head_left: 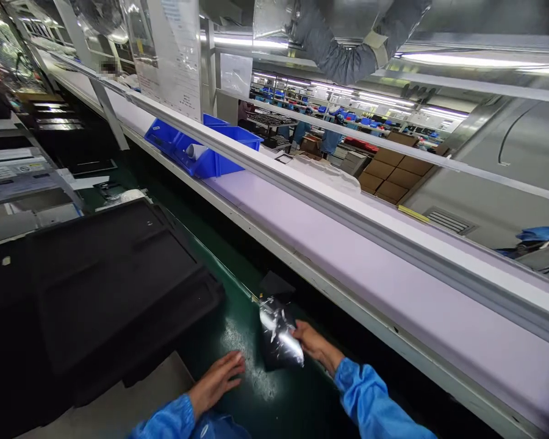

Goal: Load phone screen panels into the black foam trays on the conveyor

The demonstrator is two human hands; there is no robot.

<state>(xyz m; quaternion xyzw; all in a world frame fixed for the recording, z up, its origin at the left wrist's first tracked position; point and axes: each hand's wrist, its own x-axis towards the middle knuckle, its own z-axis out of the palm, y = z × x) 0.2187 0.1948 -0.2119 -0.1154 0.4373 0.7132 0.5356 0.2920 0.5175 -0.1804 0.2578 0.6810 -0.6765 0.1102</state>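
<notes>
My right hand [312, 341] pinches the right edge of a dark, glossy flat piece [279, 335] that looks wrapped in clear film. Bright light glares off its surface, so its exact kind cannot be made out. Just left of it, my left hand [218, 379] hovers over the green mat [238, 332] with fingers stretched out and holding nothing. Behind the glossy piece lies a small dark flat item [277, 284].
Black foam-like trays [119, 268] fill the left side. A long pale shelf [329, 238] runs diagonally along the right, with blue bins [229, 143] farther back. Papers and stacked boxes [18, 171] are at far left. A metal rail [265, 161] crosses above the shelf.
</notes>
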